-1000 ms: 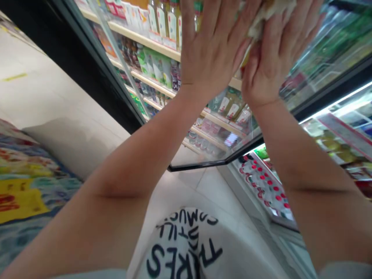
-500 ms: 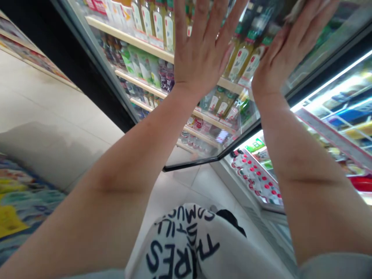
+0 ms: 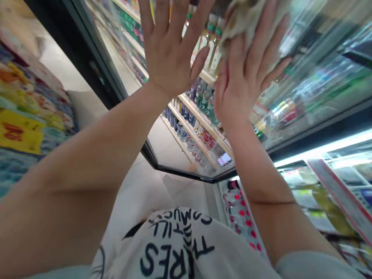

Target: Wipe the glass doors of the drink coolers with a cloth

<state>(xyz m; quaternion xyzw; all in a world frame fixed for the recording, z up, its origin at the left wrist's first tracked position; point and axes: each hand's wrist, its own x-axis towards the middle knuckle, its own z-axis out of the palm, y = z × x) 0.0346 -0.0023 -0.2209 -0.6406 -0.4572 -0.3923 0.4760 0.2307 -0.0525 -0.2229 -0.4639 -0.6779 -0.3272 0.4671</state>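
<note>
My left hand [image 3: 171,58] lies flat against the glass door [image 3: 316,93], fingers spread and nothing in them. Beside it, my right hand [image 3: 241,81] presses a pale, brownish-stained cloth [image 3: 236,21] to the same glass, its fingers stretched over the cloth. Part of the cloth is hidden under those fingers, and its upper end is blurred. Behind or mirrored in the glass, bottles with green caps [image 3: 210,38] show between the two hands.
A black door frame [image 3: 186,175] edges the glass. On the right stands a lit cooler with a shelf edge [image 3: 340,193] and red-capped bottles [image 3: 242,213]. Colourful packs with a yellow price sign [image 3: 20,131] sit at left. Pale floor tiles [image 3: 139,193] lie below.
My right hand has moved left with the cloth, closer to my left hand, and more of the cloth shows. My left hand appears further left, and the view has turned.
</note>
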